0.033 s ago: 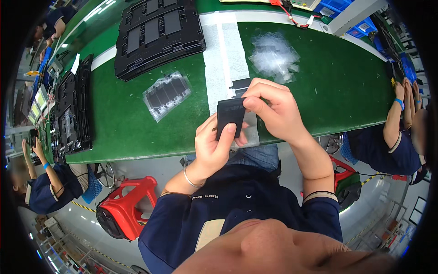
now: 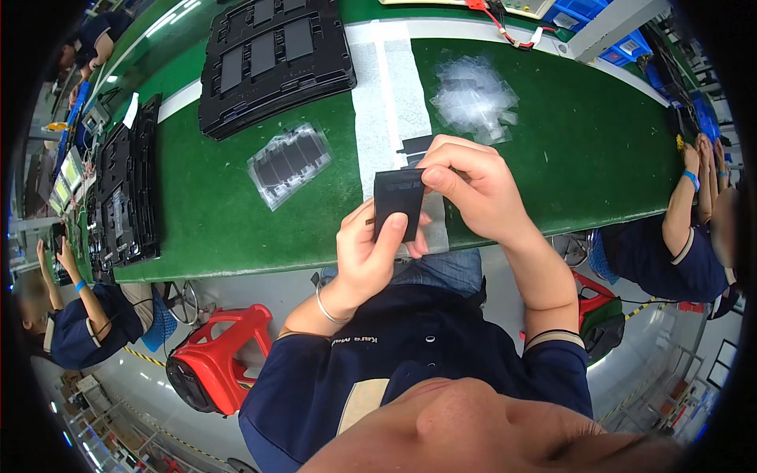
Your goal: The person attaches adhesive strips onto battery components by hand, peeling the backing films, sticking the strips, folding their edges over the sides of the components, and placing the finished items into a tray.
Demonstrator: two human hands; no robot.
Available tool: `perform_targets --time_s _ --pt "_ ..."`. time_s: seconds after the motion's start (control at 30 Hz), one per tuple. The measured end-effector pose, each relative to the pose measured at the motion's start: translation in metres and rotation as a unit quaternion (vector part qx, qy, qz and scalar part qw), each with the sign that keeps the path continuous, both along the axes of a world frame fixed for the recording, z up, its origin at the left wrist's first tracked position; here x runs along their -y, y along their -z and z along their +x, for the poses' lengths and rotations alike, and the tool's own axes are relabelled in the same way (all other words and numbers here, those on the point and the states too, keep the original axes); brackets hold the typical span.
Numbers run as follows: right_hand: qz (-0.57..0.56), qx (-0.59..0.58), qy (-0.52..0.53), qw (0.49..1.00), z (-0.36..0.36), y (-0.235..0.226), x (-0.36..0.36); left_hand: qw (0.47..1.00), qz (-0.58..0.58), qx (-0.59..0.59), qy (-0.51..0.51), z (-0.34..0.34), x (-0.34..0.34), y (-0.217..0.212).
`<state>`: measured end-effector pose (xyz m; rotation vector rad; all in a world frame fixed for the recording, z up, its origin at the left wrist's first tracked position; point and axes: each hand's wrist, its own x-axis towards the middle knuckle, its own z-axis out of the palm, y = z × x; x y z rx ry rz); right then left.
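A flat black battery (image 2: 397, 195) with a small brownish tab at its left side is held above the near table edge. My left hand (image 2: 364, 251) grips its lower part, thumb across the face and fingers behind. At the upper right corner, my right hand (image 2: 479, 189) is closed in a pinch; whether it also holds a thin film there is too small to tell. Just beyond my right fingers, black strips (image 2: 416, 147) lie on a white band (image 2: 377, 102) running across the table. Left of my hands rests a clear sheet with black strips (image 2: 290, 164).
A stack of black trays (image 2: 276, 102) stands at the far left of the green table (image 2: 213, 221), with more trays (image 2: 126, 197) farther left. Crumpled clear films (image 2: 473, 98) lie far right. Red stools (image 2: 225, 347) stand below the table. Co-workers sit at both sides.
The battery has turned slightly in my hands, its face now more toward me. My right hand has shifted a little to the right.
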<state>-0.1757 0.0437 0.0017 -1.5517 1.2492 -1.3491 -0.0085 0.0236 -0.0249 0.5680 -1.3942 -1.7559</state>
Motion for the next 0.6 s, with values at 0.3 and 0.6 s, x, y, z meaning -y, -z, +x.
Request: perform_targets --time_s 0.3,0.6 --pt "0.162 0.154 -0.108 0.969 -0.001 -0.022 0.023 0.997 0.043 0.005 0.059 0.003 0.002 -0.002" --pt "0.202 0.160 -0.116 0.959 0.008 -0.021 0.022 0.998 0.049 0.013 0.044 0.005 -0.001 -0.005"
